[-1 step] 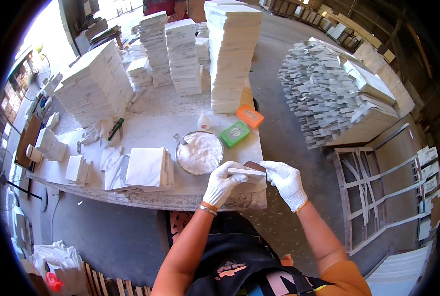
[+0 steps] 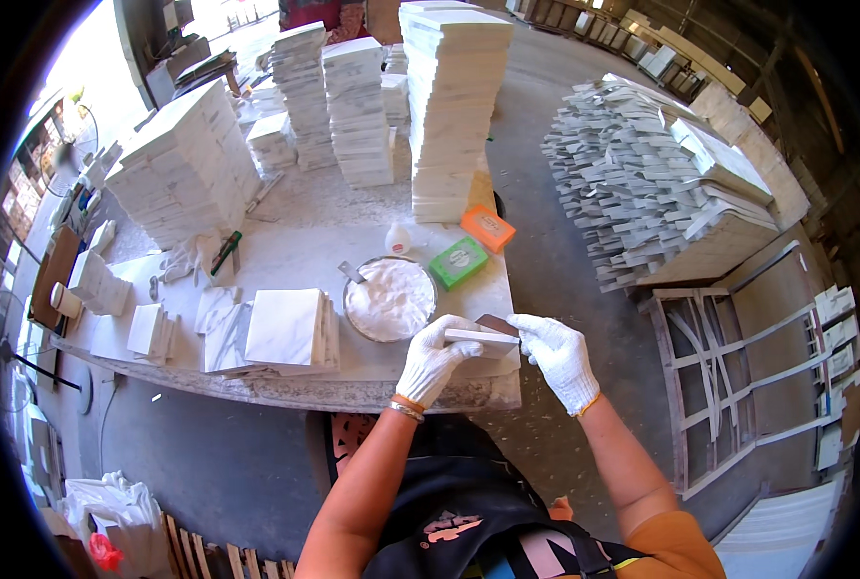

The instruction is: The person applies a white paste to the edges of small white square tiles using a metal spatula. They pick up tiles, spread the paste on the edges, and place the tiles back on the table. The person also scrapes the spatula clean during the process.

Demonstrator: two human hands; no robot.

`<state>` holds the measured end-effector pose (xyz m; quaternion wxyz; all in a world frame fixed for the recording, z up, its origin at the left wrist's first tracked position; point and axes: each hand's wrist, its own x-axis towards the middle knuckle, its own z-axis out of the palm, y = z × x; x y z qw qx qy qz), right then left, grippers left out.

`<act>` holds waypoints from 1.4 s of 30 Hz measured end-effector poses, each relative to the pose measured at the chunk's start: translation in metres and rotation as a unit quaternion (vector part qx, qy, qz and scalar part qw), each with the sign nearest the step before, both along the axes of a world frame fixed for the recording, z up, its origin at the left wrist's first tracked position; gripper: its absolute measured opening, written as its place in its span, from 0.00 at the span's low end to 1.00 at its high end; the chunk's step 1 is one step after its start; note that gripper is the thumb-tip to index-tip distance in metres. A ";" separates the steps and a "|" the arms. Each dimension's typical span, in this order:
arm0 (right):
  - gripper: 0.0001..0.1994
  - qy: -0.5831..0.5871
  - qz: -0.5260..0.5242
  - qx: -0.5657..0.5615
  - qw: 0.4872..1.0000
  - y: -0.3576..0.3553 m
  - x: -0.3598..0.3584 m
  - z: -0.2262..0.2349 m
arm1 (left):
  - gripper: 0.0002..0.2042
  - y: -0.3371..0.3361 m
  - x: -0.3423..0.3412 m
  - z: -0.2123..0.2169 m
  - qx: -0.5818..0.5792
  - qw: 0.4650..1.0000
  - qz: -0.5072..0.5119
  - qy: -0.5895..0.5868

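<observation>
My left hand (image 2: 433, 359), in a white glove, grips a thin white marble strip (image 2: 476, 338) at the near right corner of the stone worktable (image 2: 285, 388). My right hand (image 2: 557, 357), also gloved, pinches a small dark brown block (image 2: 499, 324) that lies against the strip's far edge. Just left of the hands stands a round metal bowl of white paste (image 2: 389, 299) with a scraper (image 2: 353, 273) resting in it. A stack of square marble tiles (image 2: 290, 333) sits further left.
A green box (image 2: 459, 262), an orange box (image 2: 488, 229) and a small white bottle (image 2: 398, 238) lie behind the bowl. Tall tile stacks (image 2: 449, 106) line the table's back. A heap of grey strips (image 2: 652, 183) and wooden frames (image 2: 739, 367) stand to the right.
</observation>
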<state>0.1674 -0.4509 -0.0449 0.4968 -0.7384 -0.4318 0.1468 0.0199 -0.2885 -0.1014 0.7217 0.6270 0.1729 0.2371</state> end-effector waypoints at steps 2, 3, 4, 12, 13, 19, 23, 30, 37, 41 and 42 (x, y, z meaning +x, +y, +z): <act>0.14 -0.017 0.022 0.006 1.000 0.003 -0.009 -0.002 | 0.12 -0.001 0.000 0.003 -0.009 1.000 0.009 0.011; 0.14 -0.044 0.048 0.006 0.998 0.005 -0.019 -0.006 | 0.11 -0.001 0.000 0.004 -0.012 1.000 0.011 0.017; 0.14 -0.071 0.074 0.006 0.995 0.007 -0.028 -0.011 | 0.11 -0.002 0.001 0.002 -0.008 1.000 0.008 0.013; 0.17 0.191 -0.062 0.028 0.979 -0.018 -0.014 0.015 | 0.13 0.004 0.000 -0.005 -0.010 1.000 -0.014 0.010; 0.16 0.178 -0.066 0.018 0.982 -0.019 -0.008 0.019 | 0.13 0.005 -0.001 -0.006 -0.010 1.000 -0.015 0.005; 0.14 0.123 -0.052 -0.017 0.991 -0.011 0.001 0.018 | 0.13 0.002 0.000 -0.007 -0.010 1.000 -0.018 -0.002; 0.14 0.013 -0.016 -0.019 1.000 -0.004 0.003 0.001 | 0.13 0.000 -0.002 0.002 -0.015 1.000 -0.020 0.008; 0.13 -0.127 0.028 0.003 0.991 0.005 -0.026 0.004 | 0.15 0.002 0.000 -0.006 -0.030 0.999 -0.015 0.003; 0.21 0.245 -0.083 0.054 0.964 -0.032 -0.012 0.005 | 0.19 0.013 0.014 0.031 0.075 0.993 -0.059 0.070; 0.20 0.243 -0.136 0.000 0.960 -0.069 0.002 -0.003 | 0.24 0.024 0.051 0.033 0.219 0.948 -0.189 0.130; 0.20 0.250 -0.141 -0.010 0.958 -0.076 0.004 -0.009 | 0.24 0.025 0.058 0.030 0.265 0.927 -0.220 0.151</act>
